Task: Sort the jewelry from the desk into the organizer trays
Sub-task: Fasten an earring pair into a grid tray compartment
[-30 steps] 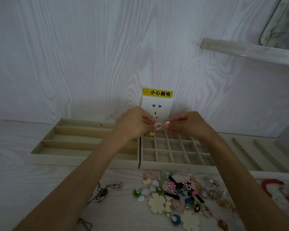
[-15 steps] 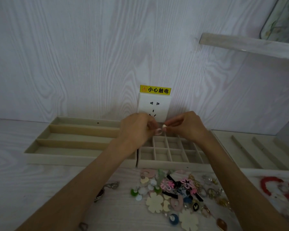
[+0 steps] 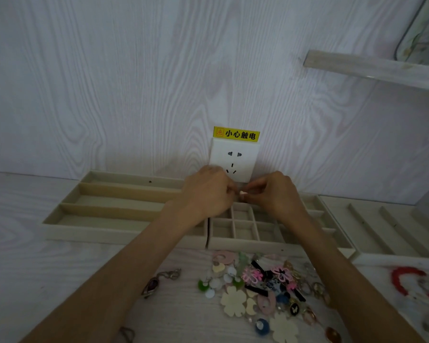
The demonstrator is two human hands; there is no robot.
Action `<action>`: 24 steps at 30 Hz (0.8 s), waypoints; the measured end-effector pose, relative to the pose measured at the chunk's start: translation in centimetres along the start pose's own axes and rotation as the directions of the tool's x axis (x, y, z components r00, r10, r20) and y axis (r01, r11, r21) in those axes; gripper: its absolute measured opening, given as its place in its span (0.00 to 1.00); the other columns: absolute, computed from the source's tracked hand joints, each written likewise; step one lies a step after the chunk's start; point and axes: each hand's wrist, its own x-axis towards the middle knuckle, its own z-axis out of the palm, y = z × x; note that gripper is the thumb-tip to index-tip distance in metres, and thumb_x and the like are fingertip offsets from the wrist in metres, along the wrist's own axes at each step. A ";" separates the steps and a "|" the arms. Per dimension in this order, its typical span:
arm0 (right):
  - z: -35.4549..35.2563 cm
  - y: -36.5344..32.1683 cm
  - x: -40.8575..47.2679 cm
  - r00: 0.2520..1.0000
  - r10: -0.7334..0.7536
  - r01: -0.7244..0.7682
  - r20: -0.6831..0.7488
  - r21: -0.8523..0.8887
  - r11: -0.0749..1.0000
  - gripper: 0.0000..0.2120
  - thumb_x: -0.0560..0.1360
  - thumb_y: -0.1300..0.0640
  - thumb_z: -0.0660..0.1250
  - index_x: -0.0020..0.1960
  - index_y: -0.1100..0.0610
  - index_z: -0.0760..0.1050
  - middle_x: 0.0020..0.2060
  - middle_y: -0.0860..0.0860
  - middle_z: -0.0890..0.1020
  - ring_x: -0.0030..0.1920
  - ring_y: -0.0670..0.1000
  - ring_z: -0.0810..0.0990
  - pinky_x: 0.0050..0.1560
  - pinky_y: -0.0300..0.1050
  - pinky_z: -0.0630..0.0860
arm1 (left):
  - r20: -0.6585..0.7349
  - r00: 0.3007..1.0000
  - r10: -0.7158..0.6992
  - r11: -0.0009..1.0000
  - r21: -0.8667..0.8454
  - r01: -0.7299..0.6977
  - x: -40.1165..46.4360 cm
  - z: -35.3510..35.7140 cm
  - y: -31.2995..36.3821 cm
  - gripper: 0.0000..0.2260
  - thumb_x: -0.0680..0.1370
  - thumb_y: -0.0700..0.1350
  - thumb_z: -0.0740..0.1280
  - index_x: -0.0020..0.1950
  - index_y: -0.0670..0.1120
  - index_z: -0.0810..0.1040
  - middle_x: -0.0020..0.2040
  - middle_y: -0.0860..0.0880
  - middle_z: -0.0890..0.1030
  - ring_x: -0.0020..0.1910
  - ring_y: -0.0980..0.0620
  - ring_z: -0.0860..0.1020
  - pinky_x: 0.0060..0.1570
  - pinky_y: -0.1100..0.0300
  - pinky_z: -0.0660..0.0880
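Beige trays (image 3: 124, 209); yellow label (image 3: 236, 134) w/ black text; pink flower charms (image 3: 253, 275); white woodgrain desk (image 3: 22, 263).

Head cam, fwd-down over desk (image 3: 35, 280)

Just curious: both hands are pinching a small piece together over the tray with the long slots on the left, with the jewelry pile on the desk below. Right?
Not quite. The head view shows both hands, left and right, pinching the small piece over the middle tray with small square cells. The jewelry pile is on the desk below.

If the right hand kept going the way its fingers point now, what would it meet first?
The right hand points toward the left hand, so it would almost at once meet those fingertips, across the small pale piece pinched between them.
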 end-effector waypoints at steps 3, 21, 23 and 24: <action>0.1 0.0 0.0 1.000 0.005 -0.005 0.007 -0.033 0.999 0.09 0.67 0.50 0.75 0.46 0.50 0.84 0.39 0.46 0.84 0.40 0.44 0.79 0.39 0.40 0.73 | 0.101 0.995 -0.013 0.999 0.053 0.007 0.1 0.2 -0.2 0.15 0.78 0.48 0.56 0.58 0.53 0.81 0.57 0.46 0.74 0.62 0.47 0.69 0.53 0.55 0.69; -4.3 -1.4 -0.1 0.978 -0.030 0.043 0.205 -0.058 0.997 0.09 0.71 0.52 0.72 0.51 0.49 0.82 0.36 0.46 0.79 0.37 0.42 0.77 0.37 0.33 0.69 | 0.075 0.997 -0.022 0.992 -0.124 0.031 -0.3 -4.0 -1.6 0.11 0.78 0.50 0.63 0.57 0.59 0.79 0.55 0.56 0.79 0.48 0.57 0.74 0.52 0.59 0.71; -5.3 -2.2 -1.1 0.957 -0.070 0.078 0.281 -0.015 0.997 0.09 0.71 0.52 0.71 0.51 0.48 0.82 0.36 0.46 0.80 0.33 0.37 0.76 0.34 0.27 0.68 | 0.020 1.000 -0.017 0.986 -0.166 0.021 -1.5 -4.8 -1.4 0.08 0.77 0.51 0.64 0.54 0.60 0.80 0.50 0.58 0.79 0.47 0.58 0.76 0.53 0.57 0.73; -5.7 -2.6 -1.8 0.949 -0.092 0.097 0.300 -0.003 0.995 0.08 0.71 0.51 0.72 0.49 0.48 0.82 0.36 0.46 0.81 0.32 0.36 0.76 0.33 0.26 0.68 | 0.020 1.000 -0.011 0.983 -0.181 0.014 -2.4 -5.1 -1.2 0.07 0.77 0.52 0.64 0.52 0.60 0.81 0.49 0.59 0.80 0.46 0.58 0.77 0.53 0.57 0.74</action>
